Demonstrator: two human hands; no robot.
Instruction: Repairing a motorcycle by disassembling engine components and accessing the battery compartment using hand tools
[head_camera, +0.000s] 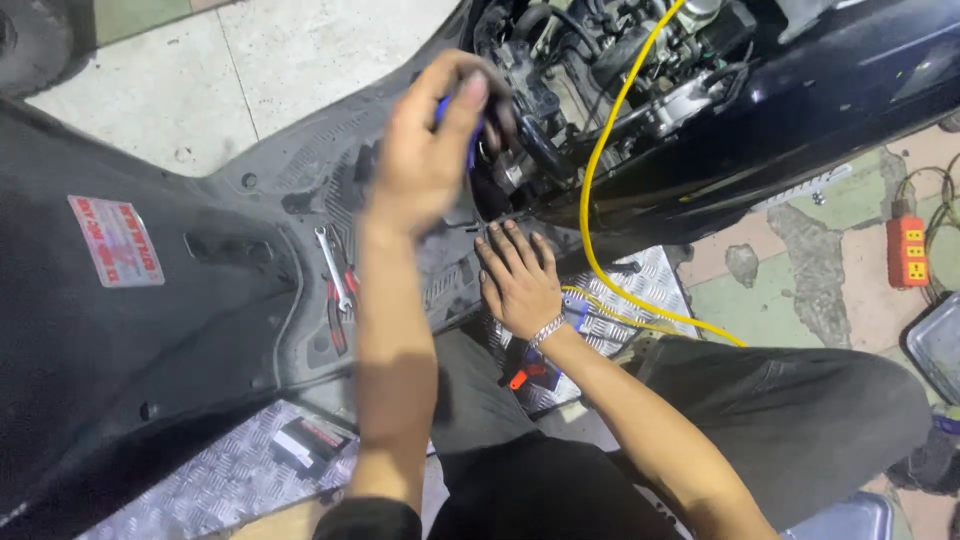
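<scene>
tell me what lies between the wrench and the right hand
The left forearm crosses between the wrench and right hand, over the black footboard; head view.

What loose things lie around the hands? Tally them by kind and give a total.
Silver wrench: 1
Red-handled pliers: 1
Yellow hose or cable: 1
Orange power strip: 1
Blue object gripped by the left hand: 1
Total: 5
</scene>
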